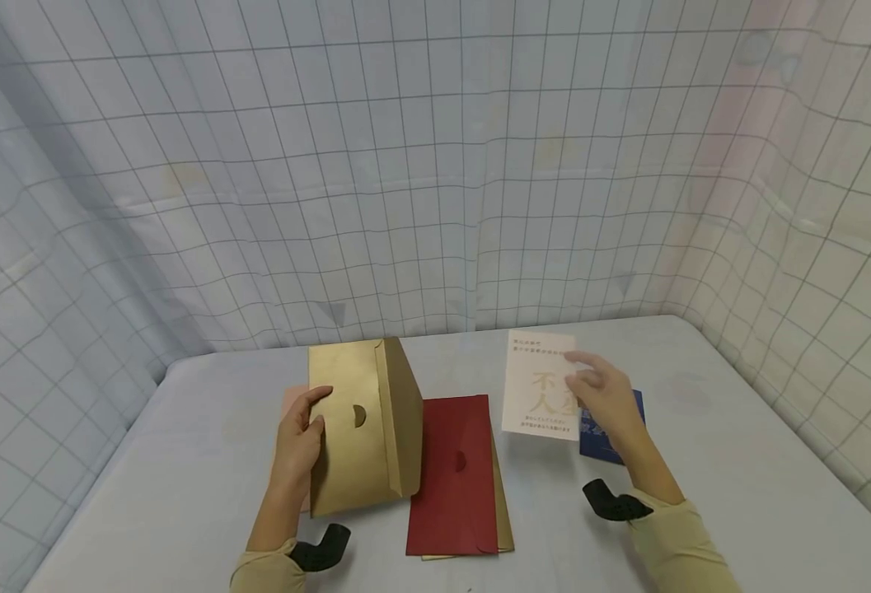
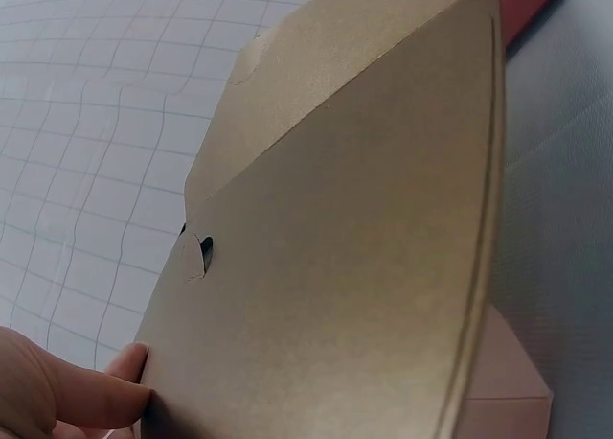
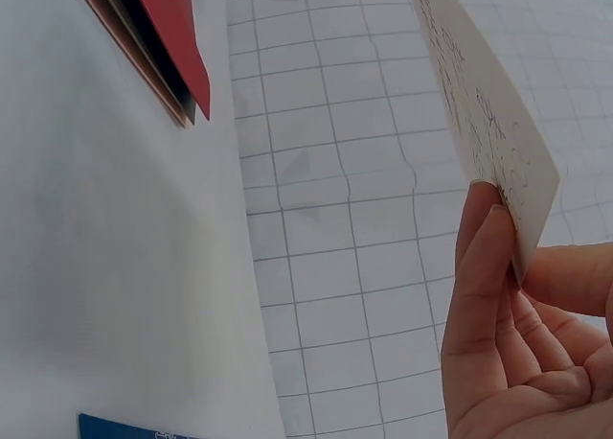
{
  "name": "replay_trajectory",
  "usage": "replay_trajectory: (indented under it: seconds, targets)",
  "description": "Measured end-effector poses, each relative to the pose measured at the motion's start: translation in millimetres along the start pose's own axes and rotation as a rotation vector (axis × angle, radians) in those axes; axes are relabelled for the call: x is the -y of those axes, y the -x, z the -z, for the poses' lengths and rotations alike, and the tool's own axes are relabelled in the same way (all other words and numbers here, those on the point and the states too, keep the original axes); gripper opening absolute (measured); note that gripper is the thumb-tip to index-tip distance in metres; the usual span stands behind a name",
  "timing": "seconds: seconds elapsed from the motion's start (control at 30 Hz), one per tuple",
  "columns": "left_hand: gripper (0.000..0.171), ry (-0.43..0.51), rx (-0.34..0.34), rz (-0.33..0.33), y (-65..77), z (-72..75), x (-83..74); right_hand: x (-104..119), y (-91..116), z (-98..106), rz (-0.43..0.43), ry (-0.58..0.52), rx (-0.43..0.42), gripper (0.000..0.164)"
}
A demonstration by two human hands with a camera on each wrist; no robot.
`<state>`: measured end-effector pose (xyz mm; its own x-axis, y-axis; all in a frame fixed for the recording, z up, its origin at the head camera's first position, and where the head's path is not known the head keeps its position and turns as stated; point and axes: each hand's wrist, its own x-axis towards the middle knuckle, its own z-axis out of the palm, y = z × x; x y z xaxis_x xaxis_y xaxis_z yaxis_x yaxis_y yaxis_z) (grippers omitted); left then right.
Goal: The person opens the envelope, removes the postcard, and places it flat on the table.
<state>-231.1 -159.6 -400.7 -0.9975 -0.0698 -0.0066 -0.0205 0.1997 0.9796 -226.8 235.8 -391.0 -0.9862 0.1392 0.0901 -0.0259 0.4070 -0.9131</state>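
My left hand (image 1: 300, 441) pinches a gold envelope (image 1: 346, 461) by its left edge. The envelope stands tilted above the table, its flap (image 1: 401, 412) folded out to the right; a half-round cut shows in its face. My right hand (image 1: 601, 395) pinches a white printed card (image 1: 535, 371) at its right edge, thumb on one side and fingers on the other. In the right wrist view the card (image 3: 517, 161) is seen nearly edge-on, with handwriting-like marks on it. Behind the right hand lies a blue printed card or booklet (image 1: 600, 449), partly covered.
A red envelope (image 1: 453, 494) lies mid-table on top of another gold envelope (image 1: 505, 511). Under the held envelope a pink envelope (image 2: 503, 381) peeks out at the left. White grid-patterned curtains (image 1: 435, 165) hang behind and beside the white table (image 1: 739, 461).
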Motion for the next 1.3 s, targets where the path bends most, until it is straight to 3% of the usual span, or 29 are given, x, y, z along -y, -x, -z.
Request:
replay_trajectory:
  seconds: [0.5,0.93,1.3]
  targets:
    - [0.044,-0.036,-0.015,0.026,-0.6,8.5,1.5,-8,-4,8,-0.012,0.035,-0.049,0.044]
    - [0.047,-0.047,-0.015,0.061,-2.5,16.2,3.5,-17,-7,27,-0.043,0.051,-0.084,0.045]
    - [0.047,-0.082,-0.027,0.063,-3.4,25.0,5.9,-24,-8,42,-0.055,0.005,-0.157,0.044]
